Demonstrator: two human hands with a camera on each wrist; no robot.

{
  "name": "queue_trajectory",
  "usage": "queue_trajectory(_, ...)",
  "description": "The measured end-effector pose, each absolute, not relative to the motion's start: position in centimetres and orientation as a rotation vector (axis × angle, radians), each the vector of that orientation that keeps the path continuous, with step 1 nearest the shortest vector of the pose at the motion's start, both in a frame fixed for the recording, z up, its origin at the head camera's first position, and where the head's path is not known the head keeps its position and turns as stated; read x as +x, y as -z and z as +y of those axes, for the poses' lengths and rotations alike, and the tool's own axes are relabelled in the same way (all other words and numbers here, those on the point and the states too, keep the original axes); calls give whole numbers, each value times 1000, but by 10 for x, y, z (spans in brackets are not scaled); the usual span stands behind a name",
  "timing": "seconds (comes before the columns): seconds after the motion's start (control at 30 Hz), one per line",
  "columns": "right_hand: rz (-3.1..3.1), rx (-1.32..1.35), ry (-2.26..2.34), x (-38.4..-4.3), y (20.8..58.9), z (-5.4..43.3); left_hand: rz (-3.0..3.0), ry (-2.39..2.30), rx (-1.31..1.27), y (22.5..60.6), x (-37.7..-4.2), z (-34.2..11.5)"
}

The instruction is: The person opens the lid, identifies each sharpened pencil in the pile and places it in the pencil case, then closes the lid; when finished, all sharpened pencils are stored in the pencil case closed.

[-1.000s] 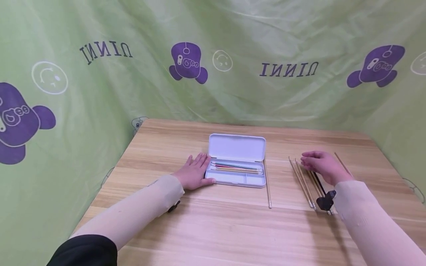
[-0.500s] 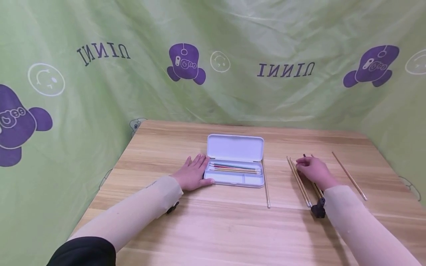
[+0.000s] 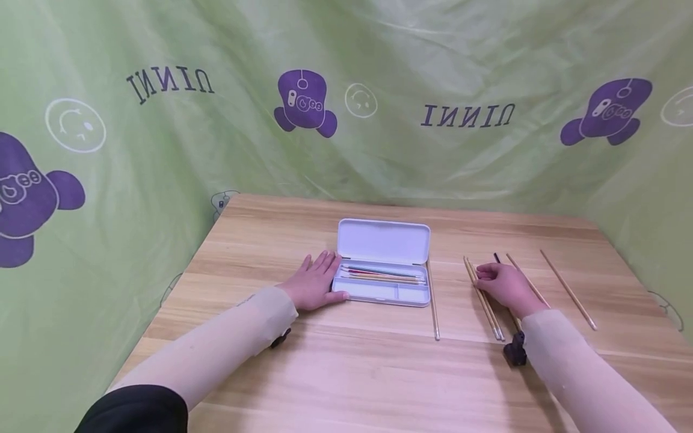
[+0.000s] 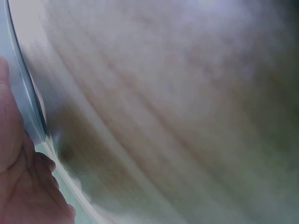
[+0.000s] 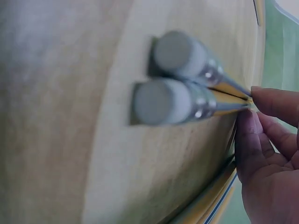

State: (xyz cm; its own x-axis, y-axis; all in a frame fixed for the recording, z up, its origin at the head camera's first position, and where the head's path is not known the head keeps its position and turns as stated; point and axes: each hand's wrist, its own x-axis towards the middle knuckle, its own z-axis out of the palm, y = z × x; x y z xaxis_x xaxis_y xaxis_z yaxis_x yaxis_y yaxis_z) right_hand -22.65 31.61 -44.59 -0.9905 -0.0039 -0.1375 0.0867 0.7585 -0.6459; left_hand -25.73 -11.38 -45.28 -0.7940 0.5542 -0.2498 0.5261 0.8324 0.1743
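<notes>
My left hand (image 3: 314, 282) lies spread on the table, fingers against the left side of a white pencil case (image 3: 384, 240). Its lid stands up, and several pencils (image 3: 381, 277) lie in the rear compartment. To the right, my right hand (image 3: 506, 287) pinches two wooden pencils (image 3: 487, 313) that lie side by side, slanting across the table. In the right wrist view their white erasers (image 5: 161, 101) face the camera, with thumb and finger (image 5: 275, 102) on either side of the shafts farther along. A dark-tipped pencil (image 3: 497, 258) passes partly hidden under the right hand.
One pencil (image 3: 435, 307) lies along the case's right side. Another pencil (image 3: 527, 279) shows just beyond the right hand, and a further pencil (image 3: 568, 290) lies apart at the right. A green printed curtain (image 3: 379, 162) surrounds the wooden table (image 3: 346, 373).
My right hand has moved left, from over the right-hand pencils to the two left ones, which now lie closer together. The far-right pencil has come into full view. My left hand stays put.
</notes>
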Motion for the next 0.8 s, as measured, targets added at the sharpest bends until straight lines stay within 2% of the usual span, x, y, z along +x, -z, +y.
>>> queue_trajectory(0.63,2792,58,975,-233,438,312,2715,-177,810,450,-257,-114)
queue_trajectory(0.8,2659,16,1145,-235,431,316,2711,-179,811,450,-258,-114)
